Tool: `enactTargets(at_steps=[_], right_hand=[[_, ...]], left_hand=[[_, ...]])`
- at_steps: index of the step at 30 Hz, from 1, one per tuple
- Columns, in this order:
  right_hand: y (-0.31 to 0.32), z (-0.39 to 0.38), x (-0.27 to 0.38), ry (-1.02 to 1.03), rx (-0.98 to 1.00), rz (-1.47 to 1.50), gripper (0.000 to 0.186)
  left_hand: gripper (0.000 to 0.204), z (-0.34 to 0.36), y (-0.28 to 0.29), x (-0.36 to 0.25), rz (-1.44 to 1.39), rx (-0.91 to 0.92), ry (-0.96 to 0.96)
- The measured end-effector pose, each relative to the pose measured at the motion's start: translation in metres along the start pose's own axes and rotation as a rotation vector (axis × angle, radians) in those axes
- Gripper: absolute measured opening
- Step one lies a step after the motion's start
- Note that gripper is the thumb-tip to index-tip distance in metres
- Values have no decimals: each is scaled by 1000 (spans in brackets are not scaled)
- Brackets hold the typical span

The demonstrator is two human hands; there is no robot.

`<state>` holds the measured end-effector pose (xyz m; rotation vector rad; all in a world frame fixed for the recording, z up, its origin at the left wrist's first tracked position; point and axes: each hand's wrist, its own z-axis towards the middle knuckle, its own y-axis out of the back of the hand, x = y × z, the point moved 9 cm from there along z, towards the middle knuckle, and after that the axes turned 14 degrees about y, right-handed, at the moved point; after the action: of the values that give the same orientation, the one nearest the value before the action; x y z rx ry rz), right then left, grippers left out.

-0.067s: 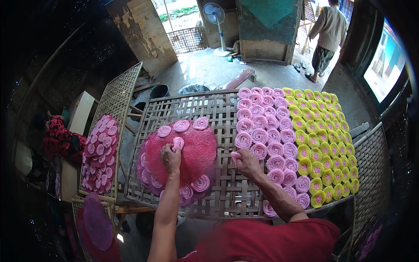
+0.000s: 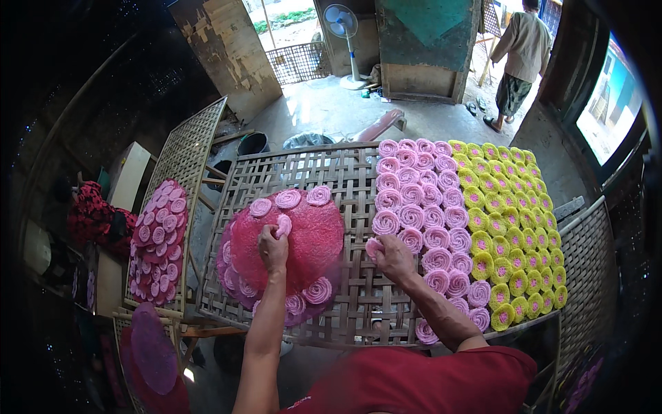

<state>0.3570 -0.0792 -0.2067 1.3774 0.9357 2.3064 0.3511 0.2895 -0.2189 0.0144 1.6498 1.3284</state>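
My left hand (image 2: 271, 245) is closed on a small pink rosette (image 2: 283, 224), held over a round, dark-pink sheet (image 2: 308, 252) that has pale pink rosettes (image 2: 317, 290) around its rim and a purplish layer under it. My right hand (image 2: 392, 257) is closed on another pink rosette (image 2: 375, 248) at the left edge of rows of pink rosettes (image 2: 434, 259). Beside those rows are rows of yellow flower shapes with pink centres (image 2: 517, 255). All lie on a woven bamboo rack (image 2: 356, 297).
A second rack (image 2: 183, 145) with rosette-covered sheets stands left, a person in patterned red (image 2: 93, 217) beyond it. Purple and red sheets (image 2: 153, 345) lie lower left. Behind are buckets (image 2: 252, 145), a fan (image 2: 345, 27) and a person (image 2: 517, 58) walking at the right doorway.
The rosette in my left hand looks more tilted and narrower. My hands have shifted only slightly. The walking person has moved slightly, and the view has shifted a little.
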Motion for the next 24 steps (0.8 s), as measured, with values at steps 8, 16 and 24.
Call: enactTargets(at_steps=[8,16,24], right_hand=[[37,-8,-1,-29,-179,-86,38],[21,-57,-43,-543,-286,1035,26],[81,-63,-23,-235,-26,81,17]], left_hand=[[16,-82,11,-91,-376,127,-214],[38,-146,-27,-165,-297,402,-756],[58,38,-112,-113,501,0,-532]])
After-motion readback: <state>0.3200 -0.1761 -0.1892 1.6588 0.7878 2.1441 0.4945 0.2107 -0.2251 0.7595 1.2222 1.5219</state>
